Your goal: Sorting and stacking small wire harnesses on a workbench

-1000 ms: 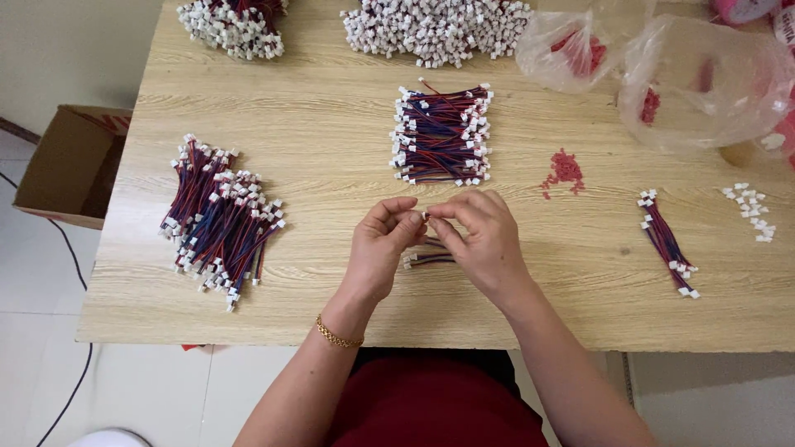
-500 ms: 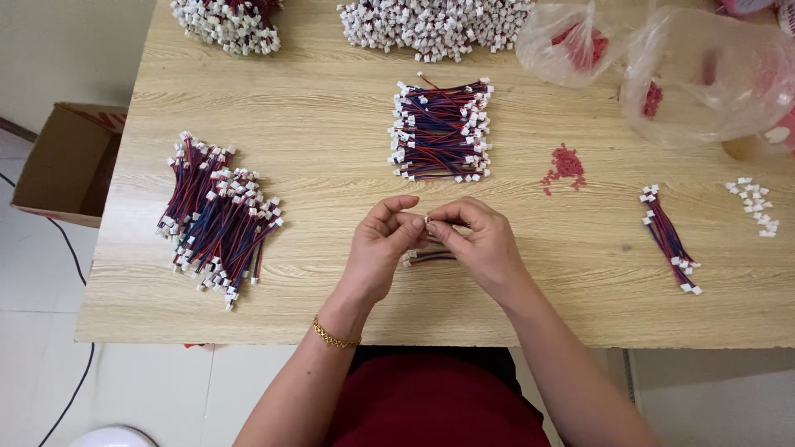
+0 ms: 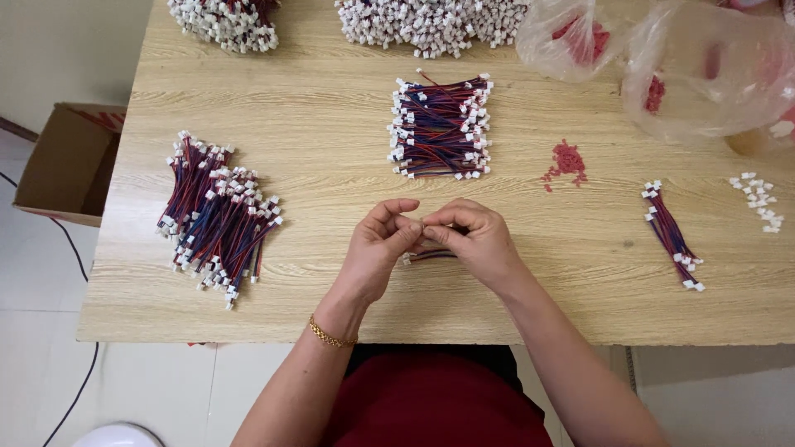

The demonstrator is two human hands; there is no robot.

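My left hand (image 3: pixel 377 248) and my right hand (image 3: pixel 476 240) meet fingertip to fingertip just above the wooden table (image 3: pixel 331 141), near its front edge. Between them they pinch a short red and blue wire lead (image 3: pixel 429 256) with a small white connector at its end. The lead hangs under my fingers and most of it is hidden by them. A neat stack of the same leads (image 3: pixel 439 126) lies straight ahead of my hands. A gold bracelet sits on my left wrist.
A loose heap of leads (image 3: pixel 217 215) lies at the left. A small bundle (image 3: pixel 671 235) and several loose white connectors (image 3: pixel 758 201) lie at the right, with tiny red parts (image 3: pixel 565 161) nearby. Clear plastic bags (image 3: pixel 704 66) and connector piles (image 3: pixel 431 18) line the back. A cardboard box (image 3: pixel 62 161) stands on the floor.
Both hands stay together at the same spot. Only the fingers have shifted slightly on the connector; the camera view has drifted a little.
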